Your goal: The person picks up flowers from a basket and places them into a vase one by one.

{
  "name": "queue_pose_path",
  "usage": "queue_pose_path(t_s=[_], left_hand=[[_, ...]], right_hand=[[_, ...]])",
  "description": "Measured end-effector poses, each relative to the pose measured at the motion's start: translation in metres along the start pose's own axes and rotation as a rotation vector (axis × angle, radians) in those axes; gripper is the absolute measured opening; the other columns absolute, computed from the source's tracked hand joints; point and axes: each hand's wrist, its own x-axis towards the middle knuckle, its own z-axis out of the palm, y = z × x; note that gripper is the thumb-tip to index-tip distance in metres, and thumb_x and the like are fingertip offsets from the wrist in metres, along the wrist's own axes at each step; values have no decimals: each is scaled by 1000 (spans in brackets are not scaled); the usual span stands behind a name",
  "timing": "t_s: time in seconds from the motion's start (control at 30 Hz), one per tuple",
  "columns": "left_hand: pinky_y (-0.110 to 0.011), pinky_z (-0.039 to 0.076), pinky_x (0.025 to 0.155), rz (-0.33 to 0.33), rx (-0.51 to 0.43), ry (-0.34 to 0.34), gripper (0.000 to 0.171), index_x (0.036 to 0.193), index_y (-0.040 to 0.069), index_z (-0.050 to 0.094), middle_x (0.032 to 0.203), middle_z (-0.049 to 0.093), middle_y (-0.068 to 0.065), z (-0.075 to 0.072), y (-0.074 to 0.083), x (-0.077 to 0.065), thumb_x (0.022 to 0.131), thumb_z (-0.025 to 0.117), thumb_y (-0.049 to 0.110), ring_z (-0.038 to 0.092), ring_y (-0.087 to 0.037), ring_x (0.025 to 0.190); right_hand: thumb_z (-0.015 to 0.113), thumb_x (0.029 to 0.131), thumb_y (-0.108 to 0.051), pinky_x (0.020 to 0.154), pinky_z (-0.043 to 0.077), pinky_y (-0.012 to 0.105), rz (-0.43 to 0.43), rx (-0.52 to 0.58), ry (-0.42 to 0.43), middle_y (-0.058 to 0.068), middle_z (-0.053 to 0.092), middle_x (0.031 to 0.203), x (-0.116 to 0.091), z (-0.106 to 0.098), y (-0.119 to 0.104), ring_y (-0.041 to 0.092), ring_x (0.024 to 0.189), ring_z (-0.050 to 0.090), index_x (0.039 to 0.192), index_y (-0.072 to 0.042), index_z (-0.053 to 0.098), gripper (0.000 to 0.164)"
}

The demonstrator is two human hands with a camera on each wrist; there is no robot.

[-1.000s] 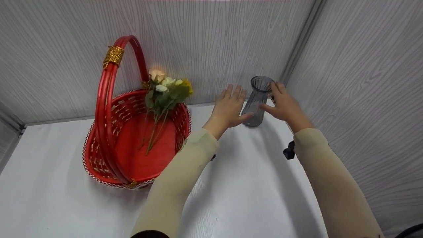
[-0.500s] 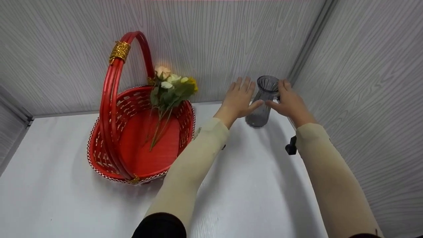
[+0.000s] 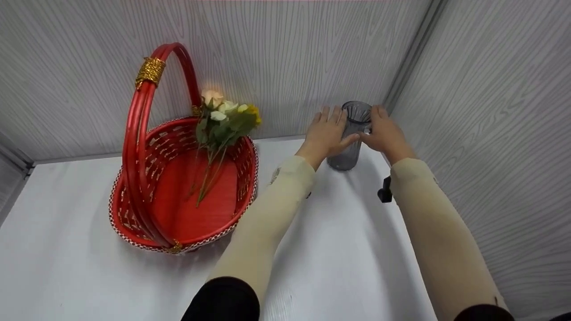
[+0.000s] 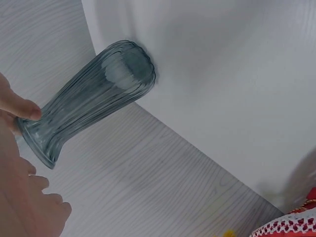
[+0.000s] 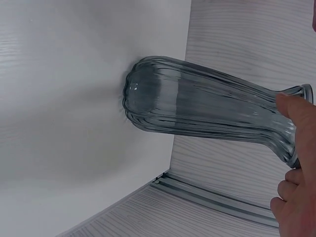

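A grey ribbed glass vase (image 3: pixel 345 156) stands upright near the back wall; the wrist views show its flared rim and rounded base. My right hand (image 3: pixel 389 136) is at its right side; in the right wrist view the thumb (image 5: pixel 291 106) lies across the neck and the other fingers are bent beside the rim, gripping it. My left hand (image 3: pixel 323 136) is at the vase's left, fingers extended. In the left wrist view its thumb (image 4: pixel 24 107) overlaps the neck, while the other fingers (image 4: pixel 54 207) lie beside the rim, seemingly apart from the glass.
On the left stands a red woven basket (image 3: pixel 115 214) with a tall arched handle wrapped in gold. Several flowers (image 3: pixel 227 118) with green leaves lean on its back right rim, stems inside. White wood-grain panels (image 3: pixel 285 53) rise behind and to the right of the white table (image 3: pixel 330 249).
My left hand has moved right and forward, up beside the vase's neck. My right hand stays at the rim, its thumb now nearer the left thumb. The vase and basket appear unmoved.
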Motion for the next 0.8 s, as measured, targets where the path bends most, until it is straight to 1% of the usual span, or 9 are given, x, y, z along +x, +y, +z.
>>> queue_pose_path(t_s=[0.17,0.27,0.37,0.4,0.53,0.63,0.8], left_hand=[[-45,11,125,34,3,-36,86,162,13,8,169,7,-6,0,2,1,98,13,70,3,-30,155],[-45,12,125,34,19,-31,84,162,14,9,169,9,-5,-1,2,1,99,12,69,5,-29,155],[-44,12,125,27,14,-20,83,162,14,9,169,10,-5,-1,2,2,99,13,69,7,-28,155],[-44,13,125,29,11,-19,83,162,14,10,169,10,-5,-1,2,2,99,13,68,8,-28,155],[-43,15,125,48,-5,-14,83,161,13,15,167,16,-6,-1,2,4,99,14,68,14,-27,154],[-42,17,124,65,-3,-3,83,160,13,19,166,21,-7,-1,1,4,100,15,68,17,-26,154],[-45,17,124,68,-5,5,83,161,11,18,167,18,-9,-1,-6,1,100,16,68,14,-28,154]], right_hand=[[59,97,-38,119,21,59,35,22,-48,29,2,164,1,-4,-3,50,147,19,157,6,-1,96],[59,96,-38,118,22,59,38,17,-56,30,1,163,3,-7,-3,51,146,19,156,8,-1,97],[60,96,-39,118,23,59,37,10,-52,30,2,163,5,-8,-3,51,146,20,156,9,-1,98],[59,96,-40,119,22,59,42,6,-53,30,1,163,5,-8,-3,50,147,18,156,9,-1,98],[55,98,-42,119,21,59,57,-24,-65,31,3,163,3,-8,-3,51,147,17,156,9,0,94],[49,100,-49,118,21,61,57,-36,-75,30,4,163,3,-7,-2,52,146,18,156,8,1,94],[38,98,-65,116,22,64,42,-30,-72,28,4,164,5,-3,-5,54,145,19,157,6,0,100]])
